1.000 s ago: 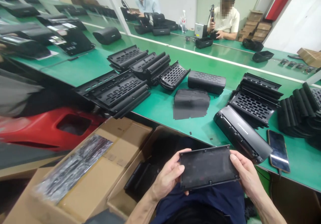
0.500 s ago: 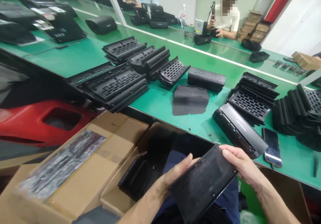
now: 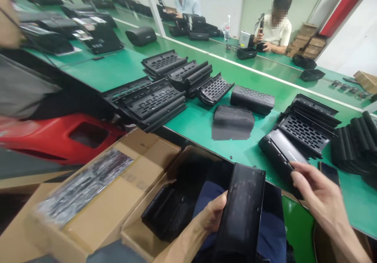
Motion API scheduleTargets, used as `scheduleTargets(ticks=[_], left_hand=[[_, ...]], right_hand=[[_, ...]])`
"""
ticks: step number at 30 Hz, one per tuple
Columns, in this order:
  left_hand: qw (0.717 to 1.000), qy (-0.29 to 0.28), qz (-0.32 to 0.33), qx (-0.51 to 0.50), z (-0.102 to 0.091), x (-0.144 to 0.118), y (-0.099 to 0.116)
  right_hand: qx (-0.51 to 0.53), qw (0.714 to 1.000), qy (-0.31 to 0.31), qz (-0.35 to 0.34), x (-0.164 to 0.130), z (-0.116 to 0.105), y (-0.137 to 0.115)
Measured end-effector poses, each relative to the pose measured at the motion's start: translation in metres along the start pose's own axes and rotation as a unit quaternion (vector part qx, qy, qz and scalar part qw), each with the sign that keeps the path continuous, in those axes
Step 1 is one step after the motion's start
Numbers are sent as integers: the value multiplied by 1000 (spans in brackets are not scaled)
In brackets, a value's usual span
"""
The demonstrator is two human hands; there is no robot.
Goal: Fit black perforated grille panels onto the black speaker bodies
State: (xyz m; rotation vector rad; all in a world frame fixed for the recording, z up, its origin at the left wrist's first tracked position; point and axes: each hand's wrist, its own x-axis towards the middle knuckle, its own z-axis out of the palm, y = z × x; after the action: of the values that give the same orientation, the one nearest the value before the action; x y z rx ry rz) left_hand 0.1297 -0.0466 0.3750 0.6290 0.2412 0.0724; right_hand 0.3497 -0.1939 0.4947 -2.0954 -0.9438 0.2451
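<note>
My left hand [image 3: 216, 212] is closed on the side edge of a smooth black plastic cover [image 3: 243, 212], holding it upright over my lap. At the table's front edge lies a curved black plastic casing [image 3: 279, 151] with pale lettering. My right hand [image 3: 318, 188] is at its near edge, thumb and forefinger pinched on it. Behind that casing stand stacked black perforated shells [image 3: 309, 129]. A stack of dark thin sheets [image 3: 232, 123] lies on the green table, with a closed perforated casing [image 3: 252, 99] just beyond it.
More perforated shells [image 3: 156, 102] are piled at the left table edge, and curved shells [image 3: 352, 147] at the right. A phone [image 3: 329, 172] lies partly behind my right hand. Below stands an open carton [image 3: 137, 231] with black parts. Two co-workers [image 3: 278, 27] sit across the table.
My right hand has let go of the cover and moved right to the lettered casing. The cover has turned more upright in my left hand. The view has shifted slightly left.
</note>
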Motion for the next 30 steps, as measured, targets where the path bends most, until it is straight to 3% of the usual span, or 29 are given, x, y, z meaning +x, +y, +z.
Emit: scheduleTargets(ticks=[3,7,10,17,22,30], left_hand=[[995,-50,-11,-80,-10,2,-5],[988,-89,9,-127,-20,8,-15],[983,-107,23,-147,-23,11,-19],[974,-134,26,-179,-32,16,-25],[964,-142,52,-218,-32,20,-27],[958,-150,76,-232,-31,29,-31]], right_hand=[[-192,979,57,-46,25,-19,19],[-280,959,-33,19,43,-27,44],[-285,956,-53,43,37,-26,48],[-223,967,-126,-11,41,-27,38],[-133,966,-211,74,42,-26,25],[-177,941,-284,53,37,-20,16]])
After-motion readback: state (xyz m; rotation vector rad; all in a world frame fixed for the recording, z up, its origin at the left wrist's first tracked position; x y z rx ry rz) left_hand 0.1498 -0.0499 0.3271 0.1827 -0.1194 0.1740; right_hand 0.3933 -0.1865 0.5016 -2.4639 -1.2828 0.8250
